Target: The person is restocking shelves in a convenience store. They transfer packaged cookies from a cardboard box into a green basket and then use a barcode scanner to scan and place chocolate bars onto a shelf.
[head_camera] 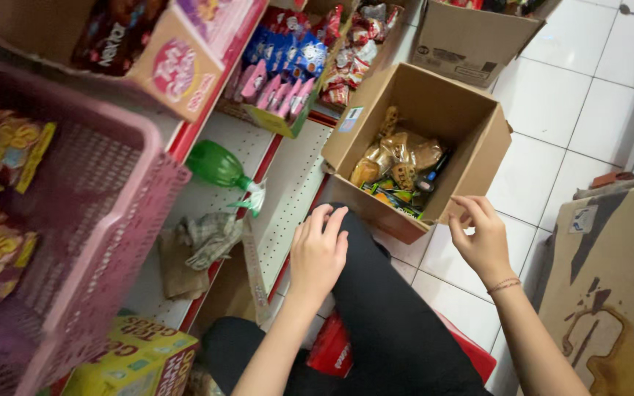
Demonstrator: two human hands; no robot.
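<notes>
- White floor tiles (574,110) and a low white perforated shelf (288,183) edged in red make up the setting, seen from the head camera.
- An open brown cardboard box (471,139) is set on the tiles just beside the shelf end; glossy snack packets (398,165) in tan, yellow and green lie at its bottom.
- The right hand (482,238) is held at the box's near rim, fingers loosely curled and parted, nothing gripped; whether the rim is touched cannot be told.
- The left hand (318,253) is laid flat and open on the dark-trousered knee (376,293), holding nothing.
- The packets are judged light, soft and crinkly, somewhat slippery, with contents easily crushed; a sealed edge or corner would be best pinched.
- The box is judged light but floppy at its flaps; it is better taken by two opposite walls.
- A green spray bottle (218,165) lies on the shelf near a crumpled cloth (203,242).
- A pink mesh basket (104,220) of yellow-red packets is seen at left, a yellow carton (137,359) below it.
- Blue and pink small packages (288,66) are stacked in a display carton farther along; a second brown box (471,37) stands behind.
</notes>
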